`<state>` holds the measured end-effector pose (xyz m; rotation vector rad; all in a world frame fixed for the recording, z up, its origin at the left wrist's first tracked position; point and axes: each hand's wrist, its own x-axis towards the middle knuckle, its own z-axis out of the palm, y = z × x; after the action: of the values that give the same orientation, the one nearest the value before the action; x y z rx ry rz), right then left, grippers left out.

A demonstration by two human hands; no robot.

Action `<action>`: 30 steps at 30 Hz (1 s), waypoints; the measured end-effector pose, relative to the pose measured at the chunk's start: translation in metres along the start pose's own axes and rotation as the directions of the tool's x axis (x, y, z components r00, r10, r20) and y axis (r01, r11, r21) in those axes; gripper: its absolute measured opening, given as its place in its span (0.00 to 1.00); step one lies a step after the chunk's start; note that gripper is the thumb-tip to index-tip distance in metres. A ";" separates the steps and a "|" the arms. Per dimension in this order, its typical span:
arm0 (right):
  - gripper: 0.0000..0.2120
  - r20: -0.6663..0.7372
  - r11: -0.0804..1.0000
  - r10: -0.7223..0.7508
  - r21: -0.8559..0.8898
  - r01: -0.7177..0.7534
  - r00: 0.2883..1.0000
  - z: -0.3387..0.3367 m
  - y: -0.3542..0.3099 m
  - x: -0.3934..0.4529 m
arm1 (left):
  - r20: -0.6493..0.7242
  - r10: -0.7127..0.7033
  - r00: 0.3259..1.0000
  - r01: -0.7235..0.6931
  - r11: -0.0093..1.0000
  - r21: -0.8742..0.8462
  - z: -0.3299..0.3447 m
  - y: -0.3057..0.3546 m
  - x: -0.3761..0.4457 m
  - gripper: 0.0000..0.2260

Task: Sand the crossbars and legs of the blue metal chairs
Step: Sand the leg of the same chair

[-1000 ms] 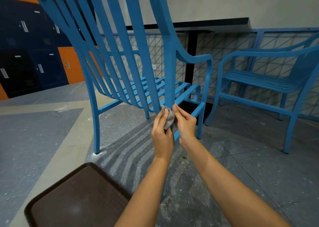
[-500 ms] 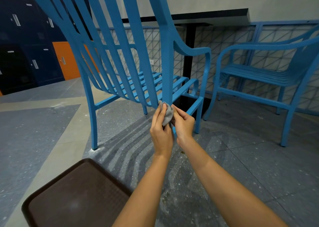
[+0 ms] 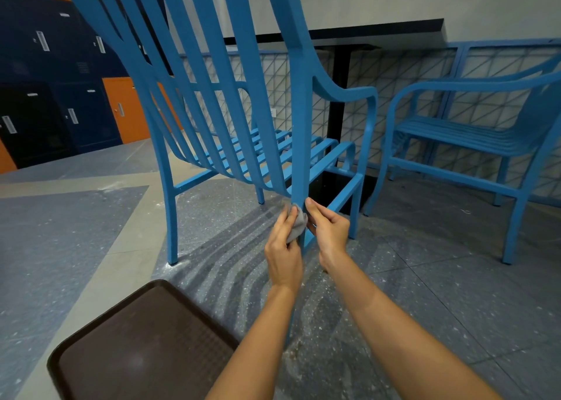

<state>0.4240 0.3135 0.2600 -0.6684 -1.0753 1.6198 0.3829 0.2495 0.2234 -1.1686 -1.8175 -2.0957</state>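
A blue metal chair [image 3: 230,102] stands close in front of me, seen from behind, its slatted back rising out of the top of the view. A grey piece of sandpaper [image 3: 298,224] is wrapped around its rear right leg [image 3: 300,144] just below the seat. My left hand [image 3: 283,247] presses the sandpaper against the leg from the left. My right hand [image 3: 328,232] pinches its other edge on the right side of the leg. A second blue chair [image 3: 473,138] stands to the right, facing left.
A dark brown tray [image 3: 142,348] lies at the lower left. A black table [image 3: 340,35] stands behind the chairs against a blue wire-grid panel [image 3: 425,86]. Blue and orange lockers [image 3: 76,95] line the left wall. White dust speckles the grey floor [image 3: 425,293].
Both hands and the sandpaper have stayed at the same spot on the leg, shifting only slightly. The camera view has drifted a little, showing more of the chair's back.
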 end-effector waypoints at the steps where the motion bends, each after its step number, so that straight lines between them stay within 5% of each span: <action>1: 0.08 -0.001 1.000 -0.002 -0.009 0.002 1.000 -0.001 0.000 0.000 | -0.005 0.031 1.000 -0.031 1.000 0.003 0.000 0.002 0.003 0.24; 11: 0.06 0.000 0.998 -0.002 -0.063 0.002 1.000 -0.011 0.013 -0.002 | 0.003 0.104 0.995 -0.104 0.993 0.063 0.013 -0.003 -0.002 0.26; 25: 0.08 0.009 0.995 0.092 -0.047 -0.092 0.996 -0.021 0.026 -0.014 | 0.121 -0.037 0.992 0.023 0.993 0.116 -0.006 -0.033 -0.030 0.25; 30: 0.07 -0.019 0.990 0.050 -0.133 -0.053 0.999 -0.025 0.024 -0.015 | -0.018 0.055 0.998 -0.053 0.995 0.085 -0.007 -0.019 -0.019 0.19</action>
<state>0.4386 0.3059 0.2266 -0.8022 -1.1712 1.5936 0.3817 0.2412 0.1967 -1.1586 -1.8253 -1.9735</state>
